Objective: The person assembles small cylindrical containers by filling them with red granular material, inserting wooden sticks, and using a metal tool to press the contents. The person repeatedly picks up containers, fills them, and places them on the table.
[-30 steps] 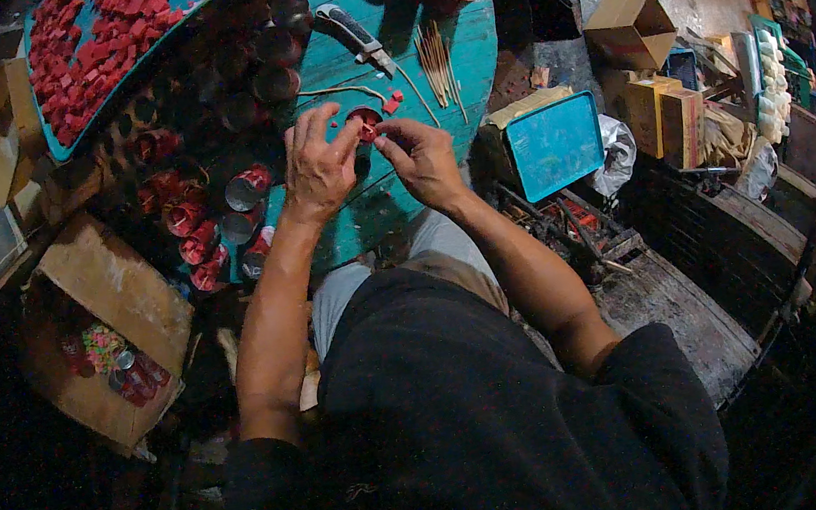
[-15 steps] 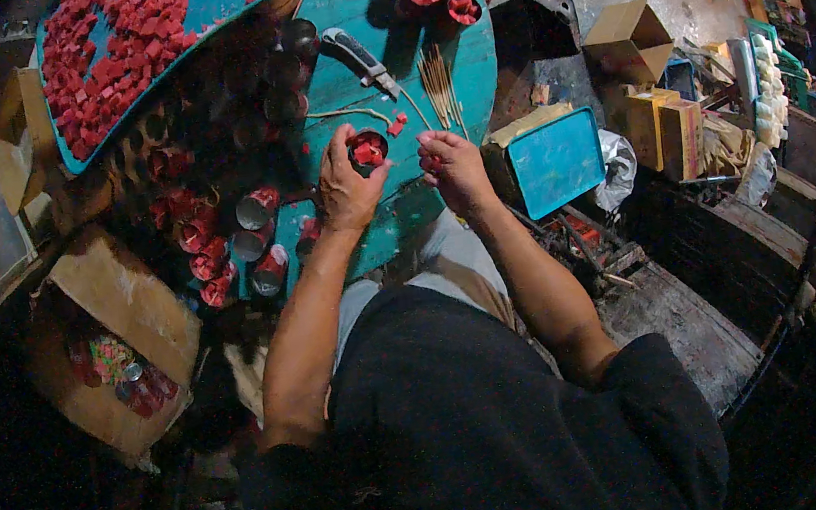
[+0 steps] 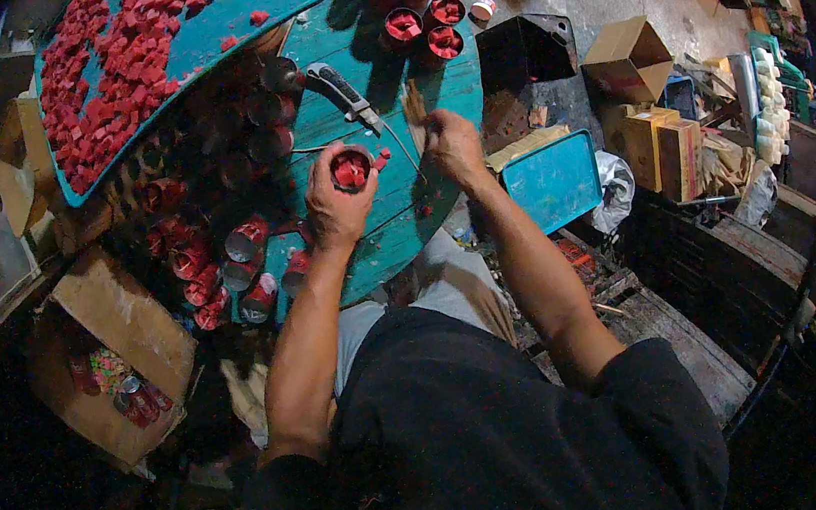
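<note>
Your left hand point(image 3: 336, 198) grips small cup point(image 3: 351, 170) upright — red pieces stay inside. Right hand point(image 3: 451, 144) pinches thin sticks point(image 3: 415, 113) above round table point(image 3: 427, 71), knife point(image 3: 341, 88) within reach.

Lots of clutter around the teal worktop point(image 3: 423, 213): a tray of red chunks point(image 3: 120, 71) at its far left, a utility knife point(image 3: 341, 89) on top, cardboard boxes point(image 3: 647, 97) off to its right, another open box point(image 3: 108, 360) lower left.

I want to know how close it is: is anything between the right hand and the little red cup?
Nothing visible blocks it. The left hand holds the red cup; only bare teal tabletop separates it from the right hand.
</note>
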`<state>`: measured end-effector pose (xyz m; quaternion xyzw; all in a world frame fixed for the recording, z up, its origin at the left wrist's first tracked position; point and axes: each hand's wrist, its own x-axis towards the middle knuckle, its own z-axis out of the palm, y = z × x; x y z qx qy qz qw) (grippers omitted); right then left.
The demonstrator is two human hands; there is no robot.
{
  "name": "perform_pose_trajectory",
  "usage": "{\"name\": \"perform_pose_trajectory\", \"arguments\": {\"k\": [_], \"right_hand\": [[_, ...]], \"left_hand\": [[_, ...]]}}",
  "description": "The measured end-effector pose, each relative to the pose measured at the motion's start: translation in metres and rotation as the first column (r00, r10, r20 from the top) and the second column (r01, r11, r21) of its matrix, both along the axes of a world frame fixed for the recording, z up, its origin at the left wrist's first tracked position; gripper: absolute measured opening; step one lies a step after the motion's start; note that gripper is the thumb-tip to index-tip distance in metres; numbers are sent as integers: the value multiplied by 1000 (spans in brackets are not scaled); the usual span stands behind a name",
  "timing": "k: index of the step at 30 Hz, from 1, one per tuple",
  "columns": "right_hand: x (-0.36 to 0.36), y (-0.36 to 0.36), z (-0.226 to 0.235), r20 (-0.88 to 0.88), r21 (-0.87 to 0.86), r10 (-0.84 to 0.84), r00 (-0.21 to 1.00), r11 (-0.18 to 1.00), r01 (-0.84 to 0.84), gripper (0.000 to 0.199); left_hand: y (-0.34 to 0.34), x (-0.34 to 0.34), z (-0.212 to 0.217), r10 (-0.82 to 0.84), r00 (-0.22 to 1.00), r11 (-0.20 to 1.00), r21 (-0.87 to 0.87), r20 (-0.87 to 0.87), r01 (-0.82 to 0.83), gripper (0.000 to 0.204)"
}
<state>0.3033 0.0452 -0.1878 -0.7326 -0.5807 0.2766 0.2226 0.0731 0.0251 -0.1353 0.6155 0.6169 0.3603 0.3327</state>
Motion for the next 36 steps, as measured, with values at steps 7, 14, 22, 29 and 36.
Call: {"name": "perform_pose_trajectory", "arguments": {"k": [7, 14, 22, 29, 36], "right_hand": [[-19, -10, -8, -185, -52, 191, 964, 978, -204, 24], [-5, -28, 13, -418, -144, -38, 908, 989, -25, 22], [13, -34, 28, -92, -58, 175, 980, 982, -181, 37], [-5, -19, 17, 426, 177, 258, 867, 916, -359, 51], [-27, -40, 96, -504, -89, 60, 862, 989, -121, 55]], "left_hand": [[94, 48, -6, -104, 993, 986, 123, -61, 111, 65], [119, 101, -50, -128, 988, 990, 46, -81, 132, 71], [110, 28, -2, 175, 846, 974, 211, -504, -76, 52], [129, -24, 13, 177, 714, 951, 305, -677, 53, 25], [26, -48, 97, 372, 478, 885, -459, 796, 77, 27]]}}
